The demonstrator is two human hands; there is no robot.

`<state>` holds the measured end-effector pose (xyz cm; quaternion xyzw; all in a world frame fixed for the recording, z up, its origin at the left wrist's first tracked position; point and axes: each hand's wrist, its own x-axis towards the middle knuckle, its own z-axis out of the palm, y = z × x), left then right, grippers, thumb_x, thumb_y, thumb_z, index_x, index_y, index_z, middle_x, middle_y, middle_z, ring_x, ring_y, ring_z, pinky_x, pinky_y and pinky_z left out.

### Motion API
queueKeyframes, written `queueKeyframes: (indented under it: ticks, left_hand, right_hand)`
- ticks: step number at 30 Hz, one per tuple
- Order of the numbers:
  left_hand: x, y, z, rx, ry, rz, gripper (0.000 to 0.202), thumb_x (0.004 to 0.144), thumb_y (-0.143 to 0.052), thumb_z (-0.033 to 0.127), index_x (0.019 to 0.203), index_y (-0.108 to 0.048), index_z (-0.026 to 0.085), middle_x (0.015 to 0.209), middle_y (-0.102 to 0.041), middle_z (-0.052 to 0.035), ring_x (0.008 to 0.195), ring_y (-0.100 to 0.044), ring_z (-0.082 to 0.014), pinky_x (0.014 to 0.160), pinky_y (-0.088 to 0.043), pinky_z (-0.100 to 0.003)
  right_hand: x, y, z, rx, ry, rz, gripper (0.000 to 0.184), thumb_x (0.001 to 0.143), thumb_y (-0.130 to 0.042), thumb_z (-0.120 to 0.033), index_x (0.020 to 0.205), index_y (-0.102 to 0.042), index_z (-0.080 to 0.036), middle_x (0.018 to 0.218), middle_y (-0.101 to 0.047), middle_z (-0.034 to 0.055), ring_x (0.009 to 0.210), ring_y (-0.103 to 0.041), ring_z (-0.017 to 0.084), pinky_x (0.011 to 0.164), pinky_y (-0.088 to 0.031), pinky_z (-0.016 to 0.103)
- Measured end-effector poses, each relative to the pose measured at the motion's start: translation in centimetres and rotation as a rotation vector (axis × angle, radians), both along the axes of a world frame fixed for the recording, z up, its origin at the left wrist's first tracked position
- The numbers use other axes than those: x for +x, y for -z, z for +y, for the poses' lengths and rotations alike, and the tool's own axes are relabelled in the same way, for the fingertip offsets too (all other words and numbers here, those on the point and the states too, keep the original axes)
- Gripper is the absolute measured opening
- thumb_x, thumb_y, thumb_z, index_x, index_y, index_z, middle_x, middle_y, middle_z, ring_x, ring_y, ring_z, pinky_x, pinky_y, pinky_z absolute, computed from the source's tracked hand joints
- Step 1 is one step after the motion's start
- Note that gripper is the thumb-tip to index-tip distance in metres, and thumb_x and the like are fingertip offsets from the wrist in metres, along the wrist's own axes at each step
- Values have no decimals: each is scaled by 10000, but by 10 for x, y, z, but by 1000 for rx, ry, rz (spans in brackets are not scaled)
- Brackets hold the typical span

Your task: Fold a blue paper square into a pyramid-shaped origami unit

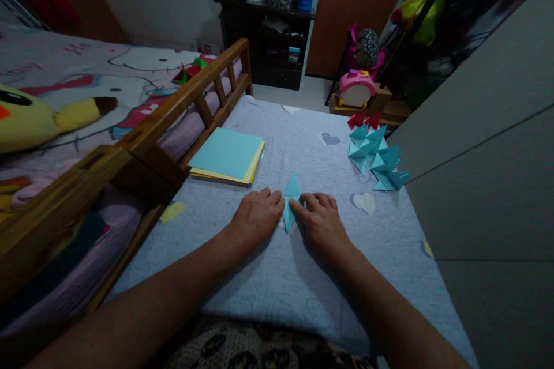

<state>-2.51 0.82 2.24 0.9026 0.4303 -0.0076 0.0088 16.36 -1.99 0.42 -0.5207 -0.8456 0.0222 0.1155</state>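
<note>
A small light-blue origami paper (291,189), folded into a narrow diamond, lies flat in front of me with its points facing away and toward me. My left hand (258,213) is at its left edge, fingers curled together and pressing there. On the opposite edge my right hand (322,219) holds the paper down with a finger on its middle, the other fingers bent. My fingertips cover parts of both side edges. To the left lies a stack of square paper (229,153), blue on top with yellow sheets beneath.
Several folded blue paper pieces (367,147) stand at the right, with red folded pieces (363,120) behind them. The quilted cover (277,288) lies under everything. A wooden rail (186,92) borders the left, beside a bed with a yellow plush toy (30,121). A pale panel (485,144) borders the right.
</note>
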Motion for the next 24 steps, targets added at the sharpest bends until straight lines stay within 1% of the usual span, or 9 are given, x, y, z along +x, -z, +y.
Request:
queueKeyframes:
  ticks: [3,6,14,17,20,22,24]
  left_hand:
    - [4,0,-7,34,-28,19,171,931,-558,71,1048,-662,140,1038,-675,-95,913,-596,-269,713,-437,-364]
    - [7,0,-10,35,-34,39,176,941,-517,62,1023,-657,129,1009,-672,-106,903,-594,-269,713,-434,-366]
    - [7,3,-9,31,-35,8,188,924,-500,54,987,-659,130,997,-669,-115,901,-595,-274,731,-444,-373]
    - [4,6,-4,5,-69,-85,155,914,-525,78,928,-664,145,965,-662,-100,897,-594,-263,759,-461,-370]
    - [2,10,6,16,-187,-247,112,923,-566,153,965,-670,144,976,-653,-94,943,-593,-253,858,-470,-370]
    - [0,13,12,42,-257,-332,159,940,-591,248,1021,-670,135,1006,-644,-103,993,-584,-264,922,-461,-390]
    - [-1,17,18,33,-275,-380,207,940,-608,318,1025,-673,142,1014,-634,-103,1009,-576,-273,941,-456,-413]
  right_hand:
    - [3,-2,-1,-2,-2,14,328,946,-555,-153,1242,-656,-249,1200,-681,88,1063,-501,282,924,-318,433]
    - [6,-5,-1,-4,7,33,266,945,-564,-155,1169,-686,-230,1200,-699,70,1052,-510,279,930,-317,433]
    - [10,-6,-2,-15,31,72,211,934,-566,-125,1047,-717,-217,1194,-714,47,1078,-505,285,960,-316,446]
    - [14,-4,0,-26,42,122,228,928,-554,-107,1032,-722,-220,1155,-717,50,1062,-512,268,942,-338,423]
    - [16,0,4,-10,124,202,234,942,-520,-121,1063,-711,-183,1116,-700,91,1026,-520,255,908,-376,399]
    - [13,2,7,7,194,223,219,948,-528,-172,1090,-694,-161,1108,-676,117,1030,-513,270,903,-389,408]
    - [9,4,9,-5,228,224,207,942,-557,-223,1096,-683,-167,1104,-659,120,1031,-510,282,900,-394,418]
